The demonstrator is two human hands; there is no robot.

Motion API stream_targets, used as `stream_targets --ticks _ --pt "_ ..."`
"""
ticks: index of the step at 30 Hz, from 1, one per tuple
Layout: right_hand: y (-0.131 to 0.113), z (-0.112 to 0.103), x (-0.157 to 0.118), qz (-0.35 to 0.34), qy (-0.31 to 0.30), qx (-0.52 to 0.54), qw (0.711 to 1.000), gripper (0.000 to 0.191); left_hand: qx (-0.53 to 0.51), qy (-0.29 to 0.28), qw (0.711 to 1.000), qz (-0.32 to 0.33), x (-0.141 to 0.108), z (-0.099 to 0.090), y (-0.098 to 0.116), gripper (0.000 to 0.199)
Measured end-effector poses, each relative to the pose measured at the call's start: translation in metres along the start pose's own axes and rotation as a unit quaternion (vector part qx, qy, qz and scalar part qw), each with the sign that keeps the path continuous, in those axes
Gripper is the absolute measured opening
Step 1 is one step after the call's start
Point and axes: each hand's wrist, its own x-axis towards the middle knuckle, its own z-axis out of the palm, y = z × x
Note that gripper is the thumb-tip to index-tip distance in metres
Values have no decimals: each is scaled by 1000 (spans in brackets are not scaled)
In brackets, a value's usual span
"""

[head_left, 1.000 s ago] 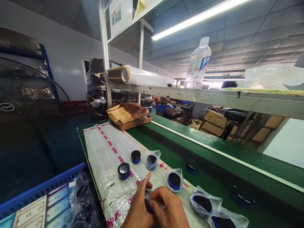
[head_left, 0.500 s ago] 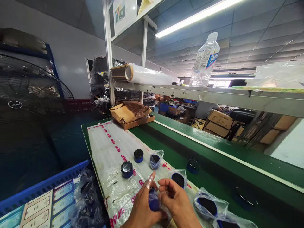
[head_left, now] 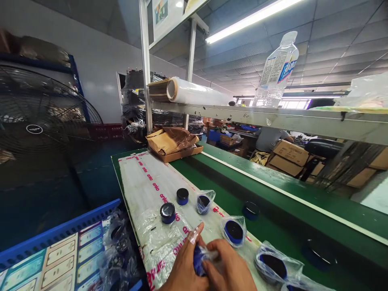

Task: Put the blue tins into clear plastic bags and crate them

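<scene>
My left hand point(head_left: 185, 264) is wrapped round a small blue round piece point(head_left: 199, 258) in clear plastic, low in the middle of the view. A shiny wrap covers one of its fingertips. Against the same piece, my right hand point(head_left: 232, 266) pinches the clear plastic bag point(head_left: 212, 255); its fingertips are partly hidden. Beyond my hands, two unbagged black-topped blue round pieces, a nearer one point(head_left: 167, 213) and a farther one point(head_left: 182, 196), stand on the white sheet point(head_left: 136, 178). To the right lie similar bagged pieces, among them one point(head_left: 203, 203) and another point(head_left: 235, 232).
Dark round pieces point(head_left: 251, 210) sit on the green belt point(head_left: 224, 182). A blue crate point(head_left: 100, 214) at lower left holds printed cards and bagged pieces. A cardboard tray point(head_left: 182, 155) stands at the far end. Overhead, a shelf point(head_left: 230, 115) carries a bottle point(head_left: 277, 72) and a film roll point(head_left: 197, 91).
My right hand's fingers have closed in on the blue piece and its bag, from slightly apart before. The whole view has swung a little to the left.
</scene>
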Motion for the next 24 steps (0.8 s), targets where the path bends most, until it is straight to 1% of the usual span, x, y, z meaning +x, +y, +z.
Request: stream_targets --ticks 1,3,4,6,8,10,13,16,19,21,24 --pt "3 0 1 5 -16 8 1000 18 10 -16 1000 6 -1 -1 -1 99" --pt "10 1 3 -13 -32 35 999 15 34 -19 999 10 -4 -5 -1 104" --pt "12 2 2 -30 -33 56 997 14 47 -9 999 -2 -6 -8 0 107" --pt "16 5 0 -53 -30 106 992 16 75 2 996 -48 -8 -13 3 111" --pt "17 9 -3 -56 -27 148 987 15 88 -13 993 -81 -10 -16 6 114" --pt "16 14 -4 -37 -30 180 983 14 78 -31 994 -70 -11 -15 6 112" --pt "15 19 -4 20 -30 237 971 23 49 -29 997 -45 -12 -10 2 105" --pt "18 19 1 61 -12 302 951 25 38 -42 998 -26 -12 -6 -7 110" --pt "21 19 6 62 1 335 940 30 47 -69 997 -1 -13 -4 -17 119" --pt "21 21 8 54 6 347 936 34 51 -72 996 8 -13 -3 -20 113" --pt "15 28 8 49 15 368 928 41 45 -58 997 9 -14 -1 -19 105"
